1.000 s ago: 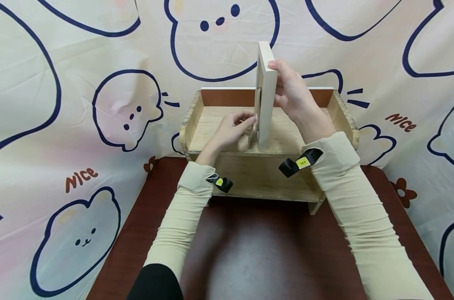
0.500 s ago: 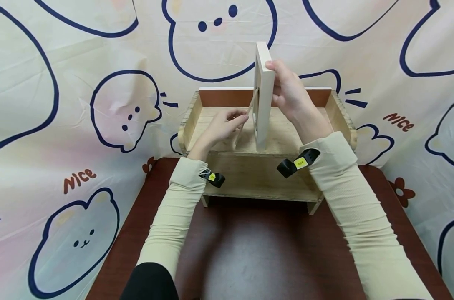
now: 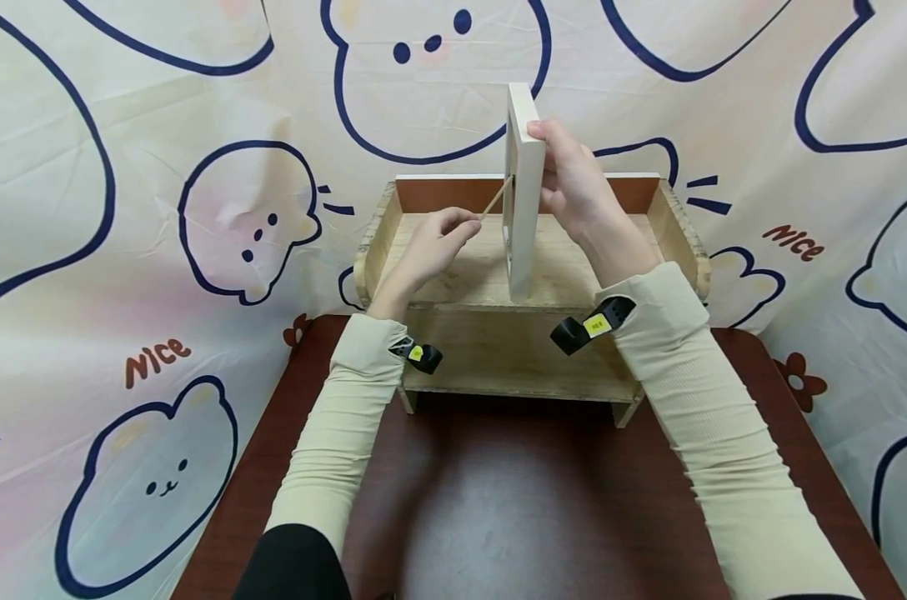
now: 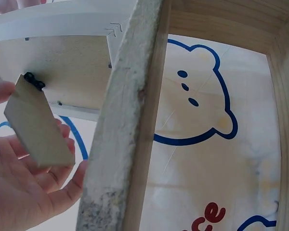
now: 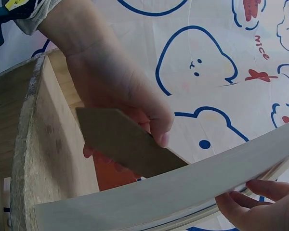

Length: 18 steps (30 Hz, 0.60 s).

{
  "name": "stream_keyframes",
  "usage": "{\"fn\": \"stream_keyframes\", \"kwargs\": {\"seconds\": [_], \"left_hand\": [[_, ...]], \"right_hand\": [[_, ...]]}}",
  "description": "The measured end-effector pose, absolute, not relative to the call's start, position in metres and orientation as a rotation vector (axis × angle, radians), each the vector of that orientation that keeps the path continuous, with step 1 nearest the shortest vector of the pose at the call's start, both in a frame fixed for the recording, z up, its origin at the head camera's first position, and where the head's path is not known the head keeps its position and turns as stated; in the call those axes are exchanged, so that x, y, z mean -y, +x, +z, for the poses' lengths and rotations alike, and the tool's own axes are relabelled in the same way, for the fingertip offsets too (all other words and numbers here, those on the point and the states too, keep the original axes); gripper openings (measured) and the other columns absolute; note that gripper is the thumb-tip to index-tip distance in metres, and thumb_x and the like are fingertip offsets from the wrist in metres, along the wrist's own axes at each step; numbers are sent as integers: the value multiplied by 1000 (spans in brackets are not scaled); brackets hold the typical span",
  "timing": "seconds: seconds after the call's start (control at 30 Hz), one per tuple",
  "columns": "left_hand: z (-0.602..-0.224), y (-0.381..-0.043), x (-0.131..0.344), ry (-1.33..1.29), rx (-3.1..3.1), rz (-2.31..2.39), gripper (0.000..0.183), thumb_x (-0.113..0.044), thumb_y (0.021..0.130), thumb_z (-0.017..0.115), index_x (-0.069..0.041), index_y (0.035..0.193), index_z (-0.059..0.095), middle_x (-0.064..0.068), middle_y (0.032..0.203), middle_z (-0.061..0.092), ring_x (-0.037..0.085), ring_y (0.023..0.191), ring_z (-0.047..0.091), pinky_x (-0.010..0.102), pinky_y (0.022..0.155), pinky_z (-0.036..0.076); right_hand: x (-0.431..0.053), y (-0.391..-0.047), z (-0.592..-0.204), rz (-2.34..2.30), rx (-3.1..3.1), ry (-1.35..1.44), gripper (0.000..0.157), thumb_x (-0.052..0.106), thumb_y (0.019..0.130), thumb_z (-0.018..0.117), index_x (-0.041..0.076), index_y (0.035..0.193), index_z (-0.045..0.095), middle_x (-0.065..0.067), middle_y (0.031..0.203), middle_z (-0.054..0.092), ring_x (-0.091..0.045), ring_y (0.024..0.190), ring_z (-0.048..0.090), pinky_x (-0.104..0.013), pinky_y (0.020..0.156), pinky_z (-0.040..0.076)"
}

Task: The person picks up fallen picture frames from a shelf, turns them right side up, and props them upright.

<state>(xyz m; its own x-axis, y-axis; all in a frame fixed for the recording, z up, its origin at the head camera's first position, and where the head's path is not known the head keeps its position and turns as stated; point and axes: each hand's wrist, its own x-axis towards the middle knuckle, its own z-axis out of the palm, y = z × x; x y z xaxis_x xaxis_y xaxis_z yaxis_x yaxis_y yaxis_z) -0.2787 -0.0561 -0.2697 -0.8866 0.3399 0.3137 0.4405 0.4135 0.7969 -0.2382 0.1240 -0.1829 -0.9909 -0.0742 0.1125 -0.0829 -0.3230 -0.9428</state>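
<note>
A white picture frame [image 3: 525, 200] stands upright, edge-on to me, on the top level of a wooden shelf unit [image 3: 528, 350]. My right hand [image 3: 577, 187] grips its near upper edge, thumb at the corner. Hinged to the frame's back by a small black hinge [image 4: 33, 81] is a flat kickstand [image 4: 38, 127], swung out at an angle. My left hand [image 3: 433, 248], to the left of the frame, pinches the kickstand's free end between thumb and fingers. In the right wrist view the kickstand [image 5: 127, 139] slants up from behind the frame's rim [image 5: 149, 185].
Raised wooden sides [image 3: 678, 237] and a brown back panel [image 3: 449, 196] border the shelf's top. The unit stands on a dark red-brown table [image 3: 498, 500]. A cloth with cartoon bears [image 3: 251, 221] hangs behind and beside it.
My left hand has drawn left and slightly up, swinging the kickstand out from the frame's back. My right hand keeps its grip, and the frame stays nearly in place.
</note>
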Motion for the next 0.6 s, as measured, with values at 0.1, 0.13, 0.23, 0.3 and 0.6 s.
{"fn": "stream_keyframes", "kwargs": {"seconds": [0.1, 0.13, 0.23, 0.3, 0.6], "left_hand": [[-268, -279, 58, -704, 2533, -1467, 30, -22, 94, 49, 0, 112, 60, 12, 107, 62, 19, 98, 54, 32, 85, 43], [-268, -279, 58, -704, 2529, -1460, 30, -22, 94, 49, 0, 111, 61, 12, 107, 62, 19, 98, 54, 32, 86, 43], [-267, -278, 59, -697, 2526, -1449, 31, -22, 94, 49, 0, 111, 61, 12, 107, 62, 19, 98, 54, 32, 86, 43], [-268, -277, 59, -696, 2521, -1459, 31, -23, 94, 50, 0, 112, 61, 12, 107, 62, 19, 98, 54, 31, 85, 43], [-274, -273, 66, -689, 2426, -1700, 32, -13, 89, 57, 4, 116, 56, 15, 107, 60, 20, 94, 55, 26, 77, 46]], "right_hand": [[-123, -239, -183, 2538, 1823, 208, 51, 25, 87, 51, 0, 131, 44, -15, 124, 48, -22, 107, 46, -28, 89, 39], [-123, -239, -183, 2533, 1828, 207, 51, 26, 87, 51, 1, 131, 44, -15, 124, 48, -22, 107, 46, -28, 90, 39], [-123, -238, -183, 2527, 1836, 201, 51, 26, 88, 51, 1, 131, 44, -15, 125, 48, -22, 108, 46, -28, 91, 38], [-123, -238, -183, 2529, 1834, 195, 51, 26, 88, 51, 1, 131, 44, -15, 125, 48, -22, 108, 46, -28, 91, 38], [-124, -237, -183, 2531, 1826, 185, 48, 27, 88, 50, 3, 130, 45, -14, 124, 48, -21, 106, 46, -28, 90, 39]]}}
